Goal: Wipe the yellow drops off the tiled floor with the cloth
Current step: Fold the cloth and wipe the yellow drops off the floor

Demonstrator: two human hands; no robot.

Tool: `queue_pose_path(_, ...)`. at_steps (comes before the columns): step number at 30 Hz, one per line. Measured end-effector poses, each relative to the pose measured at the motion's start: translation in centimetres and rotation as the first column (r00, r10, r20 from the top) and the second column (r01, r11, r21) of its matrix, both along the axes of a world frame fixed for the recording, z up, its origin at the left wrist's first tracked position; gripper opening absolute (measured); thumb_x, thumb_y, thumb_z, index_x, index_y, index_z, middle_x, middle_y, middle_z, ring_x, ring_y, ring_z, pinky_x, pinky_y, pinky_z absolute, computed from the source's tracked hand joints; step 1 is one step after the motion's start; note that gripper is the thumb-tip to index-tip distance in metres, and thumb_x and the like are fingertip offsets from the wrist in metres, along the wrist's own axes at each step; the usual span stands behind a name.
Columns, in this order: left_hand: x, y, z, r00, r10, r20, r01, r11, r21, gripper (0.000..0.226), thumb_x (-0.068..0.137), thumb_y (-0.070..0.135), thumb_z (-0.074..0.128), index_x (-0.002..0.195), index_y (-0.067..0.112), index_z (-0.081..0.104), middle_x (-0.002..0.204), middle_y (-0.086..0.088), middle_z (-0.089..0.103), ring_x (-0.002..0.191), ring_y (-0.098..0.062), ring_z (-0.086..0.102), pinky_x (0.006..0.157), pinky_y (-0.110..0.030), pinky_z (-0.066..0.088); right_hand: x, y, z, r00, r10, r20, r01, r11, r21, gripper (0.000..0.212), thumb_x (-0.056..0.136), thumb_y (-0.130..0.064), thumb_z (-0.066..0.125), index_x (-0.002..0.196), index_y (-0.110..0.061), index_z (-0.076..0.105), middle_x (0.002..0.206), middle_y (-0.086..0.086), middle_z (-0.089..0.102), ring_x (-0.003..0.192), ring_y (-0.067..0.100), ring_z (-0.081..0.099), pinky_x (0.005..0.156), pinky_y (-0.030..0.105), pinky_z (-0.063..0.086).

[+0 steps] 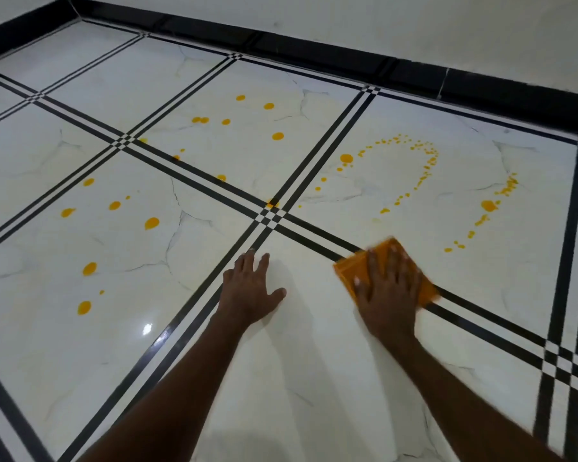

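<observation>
My right hand (389,288) lies flat, fingers spread, pressing a folded orange cloth (347,270) onto the white tiled floor (314,378) over a black grout stripe. My left hand (251,290) rests palm down on the bare tile to the left, fingers apart, holding nothing. Yellow drops lie beyond both hands: a curved trail of small drops (424,168) on the tile ahead right, a larger blob (488,205) further right, scattered round drops (151,223) on the left tile and more (277,136) on the far middle tile.
A black skirting strip (347,55) runs along the base of the white wall at the back. Black double stripes (187,308) cross the floor between the tiles. A light glare (147,328) shines on the glossy tile near my left arm.
</observation>
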State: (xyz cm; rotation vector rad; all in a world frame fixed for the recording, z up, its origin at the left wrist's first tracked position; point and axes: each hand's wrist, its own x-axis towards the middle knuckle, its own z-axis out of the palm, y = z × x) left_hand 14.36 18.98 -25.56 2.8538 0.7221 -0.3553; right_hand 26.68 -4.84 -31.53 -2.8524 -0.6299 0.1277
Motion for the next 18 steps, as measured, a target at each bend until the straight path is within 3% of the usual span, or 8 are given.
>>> queue_pose_path(2, 0.3, 0.6, -0.5, 0.998, -0.004, -0.055, 0.004, 1.000, -0.002, 0.090, 0.093, 0.062, 0.045, 0.158, 0.017, 0.004, 0.166, -0.013, -0.003, 0.153, -0.031, -0.002, 0.120, -0.050, 0.013, -3.8, 0.3, 0.2, 1.000, -0.018, -0.009, 0.019, 0.999, 0.046, 0.074, 0.097, -0.056, 0.036, 0.162, -0.023, 0.026, 0.169, 0.021, 0.020, 0.154, 0.045, 0.019, 0.124, 0.061, 0.008)
queue_pose_path(5, 0.5, 1.7, -1.5, 0.994, -0.002, -0.110, 0.000, 1.000, -0.020, 0.091, 0.094, 0.060, 0.045, 0.158, 0.019, -0.005, 0.165, -0.013, -0.012, 0.153, -0.030, -0.010, 0.121, -0.050, 0.005, -2.4, 5.3, -0.5, 0.948, 0.318, 0.027, -0.318, 0.947, 0.032, 0.076, 0.097, -0.061, 0.035, 0.163, -0.028, 0.021, 0.171, 0.015, 0.015, 0.156, 0.041, 0.015, 0.125, 0.060, 0.006)
queue_pose_path(7, 0.4, 2.6, -2.0, 0.994, -0.012, -0.107, 0.006, 0.999, -0.053, 0.095, 0.092, 0.062, 0.047, 0.158, 0.021, -0.009, 0.165, -0.012, -0.015, 0.152, -0.028, -0.013, 0.121, -0.049, 0.002, 2.2, 9.3, -0.8, 0.898, 0.440, 0.013, -0.440, 0.898, -0.004, 0.075, 0.096, -0.064, 0.031, 0.161, -0.029, 0.029, 0.169, 0.015, 0.021, 0.154, 0.042, 0.022, 0.124, 0.063, 0.013)
queue_pose_path(10, 0.7, 3.5, -2.2, 0.997, -0.026, -0.076, 0.019, 0.996, -0.083, 0.109, 0.084, 0.070, 0.053, 0.158, 0.019, -0.009, 0.165, -0.009, -0.016, 0.152, -0.026, -0.014, 0.121, -0.047, 0.001, 7.5, 10.5, -0.8, 0.981, 0.194, -0.010, -0.194, 0.981, -0.025, 0.074, 0.095, -0.060, 0.036, 0.158, -0.023, 0.037, 0.164, 0.022, 0.031, 0.149, 0.048, 0.030, 0.121, 0.067, 0.018)
queue_pose_path(12, 0.2, 4.3, -1.9, 0.996, -0.021, -0.086, 0.014, 0.997, -0.082, 0.120, 0.076, 0.075, 0.059, 0.158, 0.018, -0.008, 0.165, -0.009, -0.016, 0.152, -0.027, -0.013, 0.121, -0.047, 0.003, 6.0, 10.4, -0.6, 0.986, 0.166, -0.029, -0.167, 0.984, -0.053, 0.076, 0.094, -0.060, 0.035, 0.160, -0.023, 0.033, 0.166, 0.023, 0.027, 0.149, 0.049, 0.027, 0.120, 0.066, 0.016)
queue_pose_path(15, 1.1, 3.7, -1.7, 0.997, -0.002, -0.080, -0.006, 0.996, -0.092, 0.128, 0.070, 0.071, 0.068, 0.158, 0.016, -0.006, 0.165, -0.011, -0.015, 0.152, -0.030, -0.011, 0.122, -0.049, 0.003, 1.6, 9.6, -1.0, 0.943, 0.327, -0.060, -0.332, 0.936, -0.117, 0.079, 0.094, -0.061, 0.034, 0.162, -0.024, 0.025, 0.169, 0.021, 0.020, 0.151, 0.048, 0.026, 0.119, 0.065, 0.014)
queue_pose_path(18, 1.9, 4.3, -1.0, 0.988, 0.061, -0.144, -0.077, 0.991, -0.109, 0.134, 0.068, 0.061, 0.078, 0.157, 0.010, -0.009, 0.164, -0.016, -0.017, 0.151, -0.036, -0.013, 0.122, -0.054, 0.005, 0.5, 11.6, -0.1, 0.822, 0.536, -0.192, -0.569, 0.786, -0.242, 0.081, 0.097, -0.067, 0.028, 0.164, -0.024, 0.018, 0.169, 0.020, 0.014, 0.150, 0.049, 0.029, 0.118, 0.066, 0.019)
